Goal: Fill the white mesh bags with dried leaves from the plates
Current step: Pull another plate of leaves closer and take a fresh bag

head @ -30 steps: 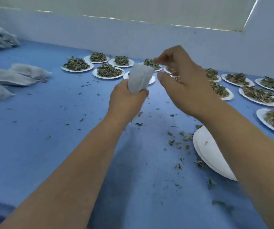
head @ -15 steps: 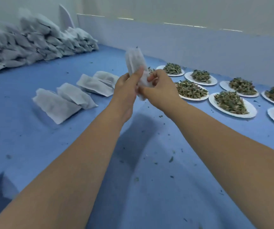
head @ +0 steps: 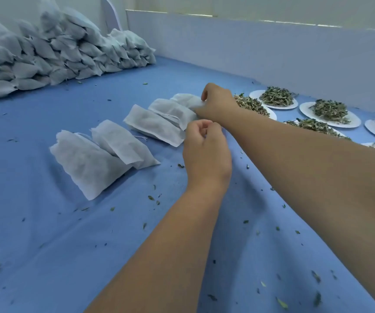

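Several filled white mesh bags lie in a slanted row on the blue cloth, from the nearest bag [head: 87, 163] to the farthest bag [head: 187, 100]. My right hand [head: 218, 103] reaches across and grips the near end of that farthest bag, which rests on the cloth against its neighbour [head: 173, 111]. My left hand [head: 206, 145] hovers just in front of the row with its fingers curled, and nothing shows in it. White plates heaped with dried leaves [head: 275, 99] [head: 330, 110] stand to the right, partly hidden behind my right forearm.
A big pile of filled bags [head: 57, 57] leans against the back-left wall. A low white wall [head: 272, 53] runs along the far side of the table. Leaf crumbs [head: 152, 197] are scattered over the blue cloth [head: 46, 233].
Both hands held the bag upright in the air before. The right hand has since carried it down to the far end of the row, and the left hand has let go.
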Motion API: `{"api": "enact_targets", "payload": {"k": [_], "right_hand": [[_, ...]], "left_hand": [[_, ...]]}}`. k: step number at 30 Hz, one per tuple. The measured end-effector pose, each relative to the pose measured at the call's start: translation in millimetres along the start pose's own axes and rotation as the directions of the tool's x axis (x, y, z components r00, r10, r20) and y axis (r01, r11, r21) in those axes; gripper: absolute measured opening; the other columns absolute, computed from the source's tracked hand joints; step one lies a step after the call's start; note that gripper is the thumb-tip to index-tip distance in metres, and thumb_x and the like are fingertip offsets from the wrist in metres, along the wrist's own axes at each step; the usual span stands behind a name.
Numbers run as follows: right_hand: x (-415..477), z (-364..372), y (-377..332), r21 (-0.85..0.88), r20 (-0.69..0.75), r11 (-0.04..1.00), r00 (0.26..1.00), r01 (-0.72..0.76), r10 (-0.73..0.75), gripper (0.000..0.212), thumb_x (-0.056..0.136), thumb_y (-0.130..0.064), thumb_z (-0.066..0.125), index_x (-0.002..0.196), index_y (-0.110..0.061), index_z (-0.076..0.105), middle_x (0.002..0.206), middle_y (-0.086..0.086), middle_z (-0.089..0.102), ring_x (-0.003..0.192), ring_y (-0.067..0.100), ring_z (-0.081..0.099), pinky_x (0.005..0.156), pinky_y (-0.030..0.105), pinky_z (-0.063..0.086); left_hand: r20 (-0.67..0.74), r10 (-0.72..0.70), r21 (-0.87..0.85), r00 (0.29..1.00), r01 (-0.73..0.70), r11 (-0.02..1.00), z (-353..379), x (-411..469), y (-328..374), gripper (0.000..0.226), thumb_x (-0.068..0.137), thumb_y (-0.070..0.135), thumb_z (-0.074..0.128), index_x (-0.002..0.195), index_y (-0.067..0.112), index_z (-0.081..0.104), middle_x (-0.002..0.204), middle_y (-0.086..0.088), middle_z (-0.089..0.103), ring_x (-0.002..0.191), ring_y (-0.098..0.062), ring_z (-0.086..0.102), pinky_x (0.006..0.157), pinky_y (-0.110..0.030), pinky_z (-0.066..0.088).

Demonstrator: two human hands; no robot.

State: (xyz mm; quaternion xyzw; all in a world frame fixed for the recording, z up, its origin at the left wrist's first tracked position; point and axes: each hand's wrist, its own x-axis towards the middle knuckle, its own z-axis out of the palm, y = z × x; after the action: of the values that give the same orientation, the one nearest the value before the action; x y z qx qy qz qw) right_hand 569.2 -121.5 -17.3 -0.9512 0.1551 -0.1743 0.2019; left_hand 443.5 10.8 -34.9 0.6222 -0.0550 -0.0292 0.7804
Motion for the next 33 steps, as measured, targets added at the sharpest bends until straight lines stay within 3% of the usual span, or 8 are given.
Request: {"api": "enact_targets", "payload": {"k": [4, 7, 9, 12, 17, 25, 29, 33], "right_hand": [[-5, -23, 14, 0.078, -0.116, 0.997, 0.993, -0.015, 0.024, 0.02, 0.084, -0.037, 0.058, 0.091, -0.02, 0.064, 0.088, -0.003, 0.064, 0.091, 0.023, 0.059, 0.069, 0.03, 0.042], [-6, -53, 49, 0.032, -0.184, 0.995, 0.978, -0.1, 0.104, 0.027, 0.081, -0.035, 0.054, 0.1, -0.017, 0.063, 0.086, -0.003, 0.06, 0.095, 0.026, 0.061, 0.07, 0.031, 0.042], [-8, -68, 76, -0.01, -0.06, 0.975, 0.973, -0.222, 0.221, 0.056, 0.076, -0.054, 0.061, 0.118, -0.017, 0.055, 0.1, -0.001, 0.057, 0.103, 0.026, 0.057, 0.073, 0.035, 0.044], [-11, -79, 104, -0.098, 0.126, 0.945, 0.938, -0.313, 0.324, 0.119, 0.045, -0.091, 0.069, 0.142, -0.032, 0.033, 0.137, 0.0, 0.044, 0.126, 0.025, 0.045, 0.102, 0.045, 0.041], [-2, -71, 107, -0.2, 0.275, 0.923, 0.886, -0.328, 0.374, 0.155, 0.018, -0.098, 0.069, 0.151, -0.05, 0.005, 0.164, -0.003, 0.016, 0.15, 0.027, 0.024, 0.117, 0.054, 0.029], [22, -55, 101, -0.227, 0.368, 0.902, 0.825, -0.367, 0.429, 0.164, 0.019, -0.091, 0.078, 0.151, -0.052, -0.013, 0.168, -0.004, 0.011, 0.153, 0.031, 0.017, 0.117, 0.055, 0.025], [20, -60, 105, -0.22, 0.29, 0.922, 0.882, -0.318, 0.373, 0.163, 0.017, -0.092, 0.075, 0.151, -0.052, -0.008, 0.166, -0.001, 0.016, 0.152, 0.031, 0.021, 0.117, 0.055, 0.027], [-1, -92, 104, -0.131, 0.241, 0.952, 0.923, -0.275, 0.3, 0.157, 0.018, -0.094, 0.073, 0.151, -0.053, 0.0, 0.165, -0.002, 0.017, 0.151, 0.03, 0.021, 0.118, 0.056, 0.025]], "left_hand": [[0.018, -0.006, 0.014, 1.0, 0.005, 1.0, 1, -4, 1, 0.013, 0.086, 0.027, 0.048, 0.088, 0.025, 0.061, 0.084, 0.014, 0.064, 0.088, -0.01, 0.066, 0.083, -0.035, 0.057], [0.031, -0.019, 0.029, 0.999, 0.019, 0.999, 3, -6, 1, 0.011, 0.089, 0.024, 0.048, 0.087, 0.024, 0.059, 0.082, 0.012, 0.062, 0.079, -0.009, 0.062, 0.069, -0.025, 0.052], [0.041, -0.03, 0.042, 0.999, 0.029, 0.999, 4, -7, 0, 0.012, 0.091, 0.023, 0.047, 0.088, 0.024, 0.059, 0.086, 0.009, 0.062, 0.079, -0.01, 0.06, 0.066, -0.023, 0.047], [0.041, -0.051, 0.053, 0.998, 0.049, 0.997, 5, -8, -1, 0.013, 0.093, 0.025, 0.046, 0.09, 0.025, 0.059, 0.088, 0.009, 0.062, 0.078, -0.006, 0.06, 0.061, -0.019, 0.044], [0.059, -0.033, 0.079, 0.998, 0.029, 0.996, 6, -8, -2, 0.012, 0.094, 0.026, 0.047, 0.09, 0.028, 0.058, 0.088, 0.016, 0.06, 0.065, 0.01, 0.057, 0.062, -0.018, 0.047], [0.043, -0.018, 0.1, 0.999, 0.014, 0.995, 6, -6, -4, 0.012, 0.093, 0.024, 0.048, 0.092, 0.025, 0.06, 0.081, 0.016, 0.06, 0.064, 0.012, 0.056, 0.068, -0.024, 0.052], [0.065, 0.001, 0.11, 0.998, -0.008, 0.994, 7, -6, -5, 0.011, 0.091, 0.025, 0.049, 0.095, 0.026, 0.06, 0.088, 0.016, 0.061, 0.068, 0.012, 0.057, 0.068, -0.025, 0.053], [0.067, 0.026, 0.136, 0.997, -0.035, 0.99, 6, -7, 0, 0.017, 0.082, 0.033, 0.049, 0.094, 0.027, 0.059, 0.096, 0.015, 0.063, 0.093, -0.006, 0.063, 0.086, -0.041, 0.057]]}}
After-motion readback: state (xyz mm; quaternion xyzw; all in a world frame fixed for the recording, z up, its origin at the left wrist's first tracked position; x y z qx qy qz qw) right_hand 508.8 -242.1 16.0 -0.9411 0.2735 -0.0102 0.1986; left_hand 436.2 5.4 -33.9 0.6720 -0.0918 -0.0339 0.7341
